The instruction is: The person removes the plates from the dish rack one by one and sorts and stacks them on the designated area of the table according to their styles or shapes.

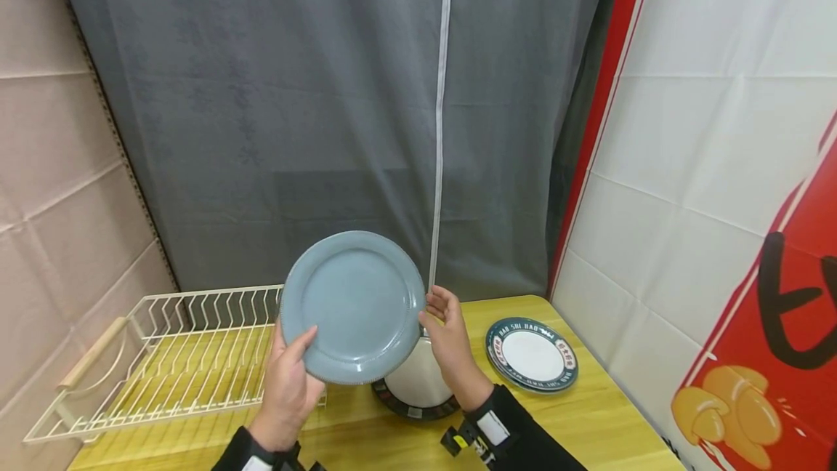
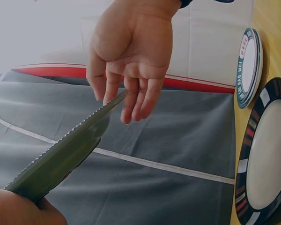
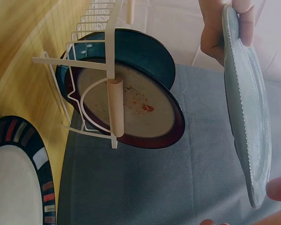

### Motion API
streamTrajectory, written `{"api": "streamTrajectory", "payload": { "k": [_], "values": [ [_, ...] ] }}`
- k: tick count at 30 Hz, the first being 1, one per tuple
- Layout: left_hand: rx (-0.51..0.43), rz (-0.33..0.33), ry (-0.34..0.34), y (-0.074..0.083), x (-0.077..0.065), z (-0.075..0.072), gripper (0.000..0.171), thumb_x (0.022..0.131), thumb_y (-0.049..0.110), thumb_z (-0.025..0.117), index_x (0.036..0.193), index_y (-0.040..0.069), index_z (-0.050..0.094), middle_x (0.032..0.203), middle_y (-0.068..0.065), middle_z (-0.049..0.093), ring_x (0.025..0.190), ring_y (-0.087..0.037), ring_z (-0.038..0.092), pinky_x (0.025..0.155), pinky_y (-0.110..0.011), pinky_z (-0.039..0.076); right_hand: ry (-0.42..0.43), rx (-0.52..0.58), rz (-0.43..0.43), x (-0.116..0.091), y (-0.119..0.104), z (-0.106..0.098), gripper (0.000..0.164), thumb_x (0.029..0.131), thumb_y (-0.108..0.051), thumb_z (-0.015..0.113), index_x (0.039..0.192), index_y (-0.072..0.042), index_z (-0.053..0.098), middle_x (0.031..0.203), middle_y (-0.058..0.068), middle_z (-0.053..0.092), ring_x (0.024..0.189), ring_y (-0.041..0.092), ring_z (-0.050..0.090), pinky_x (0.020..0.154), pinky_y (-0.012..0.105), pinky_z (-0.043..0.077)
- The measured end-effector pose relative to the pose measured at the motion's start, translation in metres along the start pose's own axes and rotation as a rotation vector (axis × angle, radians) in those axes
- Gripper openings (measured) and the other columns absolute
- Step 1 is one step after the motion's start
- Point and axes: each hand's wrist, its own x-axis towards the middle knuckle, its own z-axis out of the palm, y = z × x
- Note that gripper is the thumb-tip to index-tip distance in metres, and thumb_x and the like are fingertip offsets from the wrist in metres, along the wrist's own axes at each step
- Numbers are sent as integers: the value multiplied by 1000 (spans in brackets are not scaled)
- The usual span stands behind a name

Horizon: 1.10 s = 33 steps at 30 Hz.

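Note:
My left hand [image 1: 288, 387] grips a round blue-grey plate [image 1: 356, 304] by its lower left rim, thumb on the front face. The plate is tilted up above the table, seen edge-on in both wrist views. At its right rim is my right hand [image 1: 447, 336], the thumb touching the edge. Its fingers are loosely bent behind the rim; in the right wrist view the fingertips [image 3: 213, 222] are apart from the plate's back. Below lies a white plate with a dark patterned rim [image 1: 418, 384], partly hidden by the held plate and right hand.
A cream wire dish rack [image 1: 196, 362] with wooden handles stands at left. In the right wrist view, a teal plate [image 3: 150, 51] and a dark-red-rimmed beige plate [image 3: 145, 110] stand in it. Stacked teal-rimmed white plates [image 1: 532, 356] lie at right. A grey curtain [image 1: 327, 129] hangs behind.

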Motion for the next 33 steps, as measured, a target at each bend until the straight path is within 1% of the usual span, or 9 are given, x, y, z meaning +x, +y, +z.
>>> {"api": "streamTrajectory", "payload": {
  "k": [5,9,11,13,16,18,24,28,33],
  "values": [
    [8,-22,-15,-4,-3,1,74,121,9,32,183,36,2,191,-10,11,154,-6,52,127,-30,51,1,7,7,0,0,-1,61,113,-10,59,168,2,34,165,29,47,146,39,50,118,47,54],
    [4,-46,-17,-6,-4,3,76,121,9,32,183,37,-1,192,-9,11,165,-14,45,129,-30,48,-5,8,8,0,-1,-1,60,114,-9,58,168,0,33,163,28,47,141,36,51,111,41,57],
    [1,-64,-19,-8,-4,4,76,121,10,32,183,38,-2,192,-8,10,170,-18,38,131,-32,46,-5,7,5,0,-1,-1,60,114,-9,57,169,0,33,163,29,47,139,37,53,110,43,60],
    [1,-81,-26,-10,-4,5,77,121,11,31,183,37,-5,192,-8,8,172,-21,34,133,-34,44,-7,15,3,0,-2,-1,61,115,-10,57,169,1,31,164,31,46,142,42,55,114,50,62],
    [-10,-104,-36,-14,-4,7,76,121,12,29,183,36,-8,193,-9,5,174,-26,29,138,-40,38,-8,25,5,-1,-1,-1,64,115,-10,57,170,2,28,169,34,42,150,53,53,121,64,58],
    [-27,-114,-43,-16,-3,9,77,121,12,28,183,35,-10,193,-10,3,176,-30,23,141,-46,32,2,32,14,-1,1,-1,65,114,-11,58,170,2,28,172,35,40,155,56,50,124,68,54],
    [-79,-131,-69,-23,-1,13,79,119,8,26,182,33,-14,194,-11,-4,179,-39,7,146,-59,12,35,79,17,-2,7,-3,62,114,-10,57,169,1,30,173,33,42,155,55,52,125,68,52],
    [-103,-151,-79,-28,0,15,80,118,7,25,182,30,-18,193,-12,-6,180,-39,3,147,-60,7,58,114,4,-4,10,-4,59,115,-8,56,168,1,32,174,31,41,157,55,50,124,67,51],
    [-123,-176,-76,-32,1,14,80,118,6,25,181,27,-19,193,-13,-7,180,-38,1,147,-58,5,81,131,-10,-7,14,-6,56,116,-6,54,168,1,34,174,30,42,158,54,49,126,67,49]
  ]
}}
